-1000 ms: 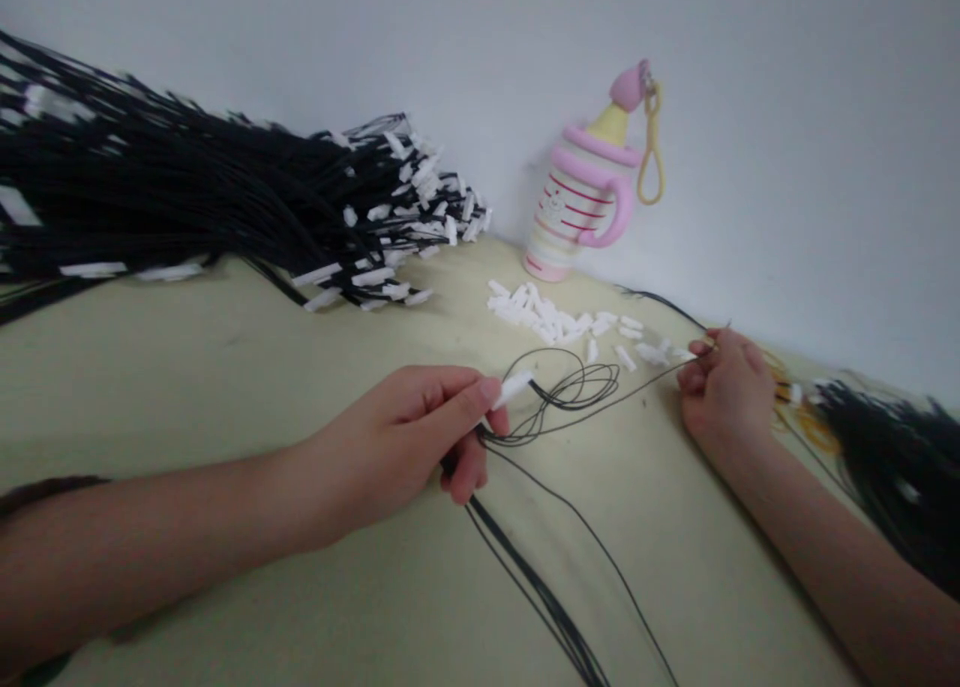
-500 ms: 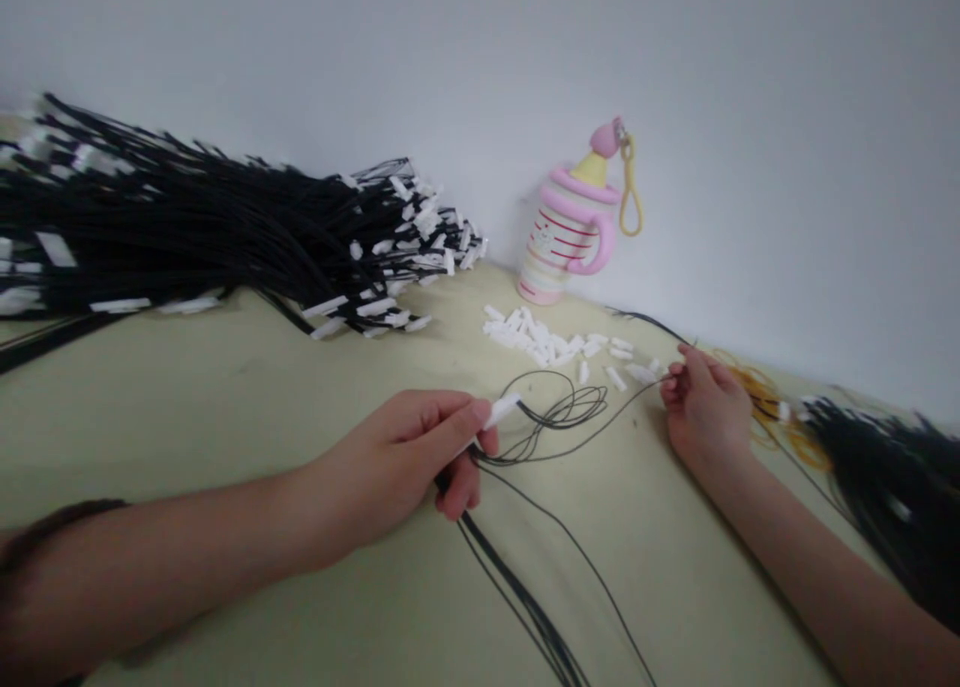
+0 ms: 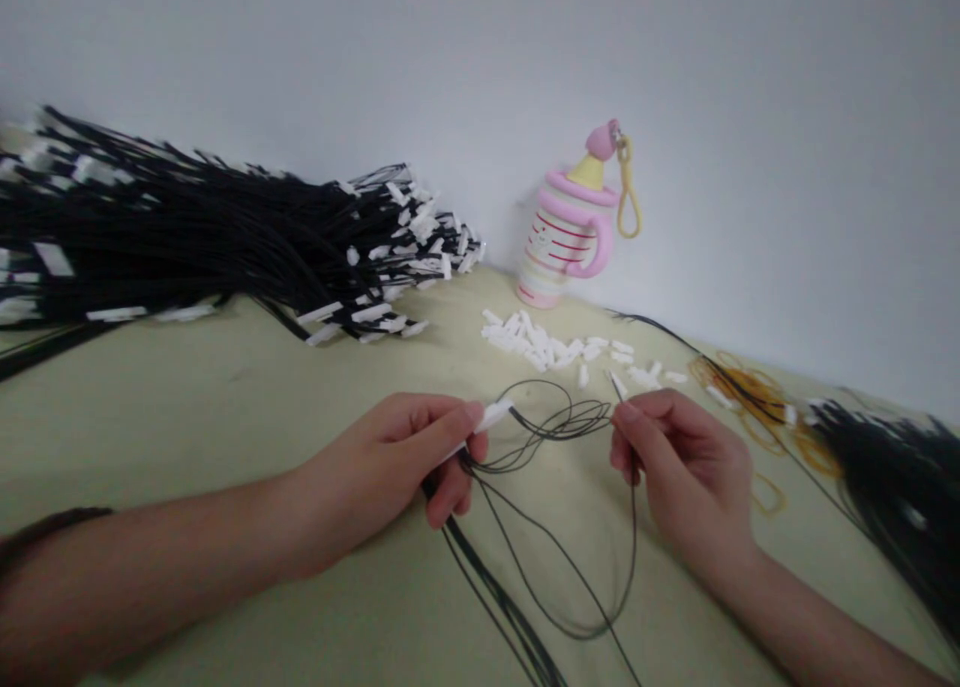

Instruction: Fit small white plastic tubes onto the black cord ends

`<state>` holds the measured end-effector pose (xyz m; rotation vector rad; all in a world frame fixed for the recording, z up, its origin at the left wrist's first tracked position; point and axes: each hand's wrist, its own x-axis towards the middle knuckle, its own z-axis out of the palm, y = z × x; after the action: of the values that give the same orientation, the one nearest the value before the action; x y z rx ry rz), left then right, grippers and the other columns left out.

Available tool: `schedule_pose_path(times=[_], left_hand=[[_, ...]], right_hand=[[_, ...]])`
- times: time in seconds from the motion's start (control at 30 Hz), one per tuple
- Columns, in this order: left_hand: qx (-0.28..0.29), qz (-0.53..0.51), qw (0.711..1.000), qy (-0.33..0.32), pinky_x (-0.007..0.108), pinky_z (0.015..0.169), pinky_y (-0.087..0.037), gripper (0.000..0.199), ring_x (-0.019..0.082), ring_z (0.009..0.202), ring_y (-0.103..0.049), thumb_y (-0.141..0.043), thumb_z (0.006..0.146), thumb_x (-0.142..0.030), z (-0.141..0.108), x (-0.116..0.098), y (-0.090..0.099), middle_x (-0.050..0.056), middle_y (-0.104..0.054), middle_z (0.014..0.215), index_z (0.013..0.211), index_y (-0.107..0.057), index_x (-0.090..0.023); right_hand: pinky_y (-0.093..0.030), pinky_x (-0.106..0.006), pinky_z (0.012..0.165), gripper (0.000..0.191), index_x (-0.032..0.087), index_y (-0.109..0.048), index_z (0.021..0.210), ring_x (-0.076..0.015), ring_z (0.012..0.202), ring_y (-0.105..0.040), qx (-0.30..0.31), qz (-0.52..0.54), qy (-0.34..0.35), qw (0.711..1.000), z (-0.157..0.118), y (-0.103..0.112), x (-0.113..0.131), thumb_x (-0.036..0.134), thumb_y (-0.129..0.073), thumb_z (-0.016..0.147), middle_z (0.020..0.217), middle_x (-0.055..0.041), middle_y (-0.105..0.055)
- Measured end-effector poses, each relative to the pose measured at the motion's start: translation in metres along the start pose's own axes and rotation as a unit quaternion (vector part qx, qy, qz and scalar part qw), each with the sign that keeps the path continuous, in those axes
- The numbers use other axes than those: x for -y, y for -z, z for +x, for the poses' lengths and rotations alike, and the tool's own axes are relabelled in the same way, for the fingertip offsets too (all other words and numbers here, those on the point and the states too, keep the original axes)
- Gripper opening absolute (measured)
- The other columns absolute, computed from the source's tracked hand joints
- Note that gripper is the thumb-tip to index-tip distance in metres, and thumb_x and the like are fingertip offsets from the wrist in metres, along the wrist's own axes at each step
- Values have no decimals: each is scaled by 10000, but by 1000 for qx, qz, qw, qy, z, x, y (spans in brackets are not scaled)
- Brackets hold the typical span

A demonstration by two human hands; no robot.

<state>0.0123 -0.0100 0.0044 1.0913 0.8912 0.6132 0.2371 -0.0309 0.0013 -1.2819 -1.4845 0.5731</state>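
Observation:
Between thumb and fingers, my left hand [image 3: 420,452] pinches a white plastic connector [image 3: 495,415]. Thin black wires [image 3: 562,422] run out of the connector and loop to the right, and a bundle of black wires [image 3: 499,602] passes under the same hand and hangs toward the lower edge. My right hand [image 3: 679,462] is closed on a single black wire [image 3: 634,527] near its end. The wire's tip [image 3: 615,385] sticks up past the thumb, and its length curves down and back to the left hand. The last fingers of the right hand are partly hidden.
A pile of black cables with white connectors [image 3: 225,237] lies at left. Loose white connectors [image 3: 540,342] are scattered before a pink striped cup [image 3: 566,232] by the wall. At right are yellow rubber bands [image 3: 739,382] and another black cable bundle [image 3: 892,487].
My right hand has moved left and nearer, bringing the wire end toward the connector, so the wire now sags in a loop. My left hand has barely shifted.

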Motion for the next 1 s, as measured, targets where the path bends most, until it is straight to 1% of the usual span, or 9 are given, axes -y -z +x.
schedule_pose_path(times=[0.23,0.43,0.57,0.63,0.7,0.8,0.87,0.93,1.0], left_hand=[[-3,-2,1000,4,172,518,-345,334,93,450,-442,-439,886,-415,0,0,0,-58,-459,362,686,-566,-180],[9,0,1000,-4,182,554,-367,318,97,465,-441,-432,893,-409,0,-1,0,-63,-461,377,713,-557,-179],[17,20,1000,-17,181,537,-347,305,100,476,-449,-428,897,-397,-1,-1,-1,-62,-466,385,725,-554,-179],[13,33,999,-18,187,527,-339,311,108,482,-460,-418,897,-409,-1,-1,-1,-58,-466,386,734,-549,-179],[8,47,999,-18,193,506,-325,315,113,470,-447,-411,893,-424,-1,0,-1,-56,-463,388,747,-544,-179],[2,61,998,-16,195,484,-311,323,111,440,-409,-403,887,-441,-3,-1,-1,-59,-447,380,750,-535,-181],[-2,64,998,-15,192,485,-324,326,106,422,-391,-392,888,-444,-3,-2,-2,-66,-428,365,736,-519,-185],[-1,64,998,-12,189,485,-338,325,100,404,-374,-381,890,-447,-4,-2,-3,-74,-408,350,730,-500,-190],[3,66,998,-12,187,483,-349,325,97,391,-359,-379,888,-455,-4,-3,-4,-80,-393,340,733,-492,-193]], right_hand=[[-312,-168,377,204,170,-496,642,-62,386,-393,84,-69,107,988,-12,-4,-2,175,-481,845,457,54,-457],[-302,-177,400,168,181,-450,624,-62,392,-387,132,-132,278,942,-13,-6,10,84,-477,758,462,54,-429],[-316,-183,414,167,185,-437,628,-68,403,-399,143,-128,300,934,-15,-6,9,73,-466,748,469,50,-430],[-301,-179,397,162,185,-448,643,-65,397,-395,133,-121,274,945,-16,-4,6,86,-470,769,468,52,-436],[-300,-176,387,158,184,-456,671,-64,393,-396,101,-92,202,970,-13,-2,-1,129,-465,818,474,52,-458],[-319,-166,379,210,188,-436,685,-65,390,-399,-30,-3,46,998,2,1,-15,258,-441,884,467,58,-469],[-269,-150,336,249,190,-417,660,-55,363,-358,-142,73,-27,987,19,4,-26,328,-481,857,442,77,-428],[-237,-136,317,267,191,-381,623,-45,362,-333,-236,182,-101,949,36,9,-37,316,-561,776,441,96,-374],[-233,-123,317,315,193,-309,596,-34,371,-313,-267,214,-128,931,50,16,-46,292,-572,739,458,109,-316]])
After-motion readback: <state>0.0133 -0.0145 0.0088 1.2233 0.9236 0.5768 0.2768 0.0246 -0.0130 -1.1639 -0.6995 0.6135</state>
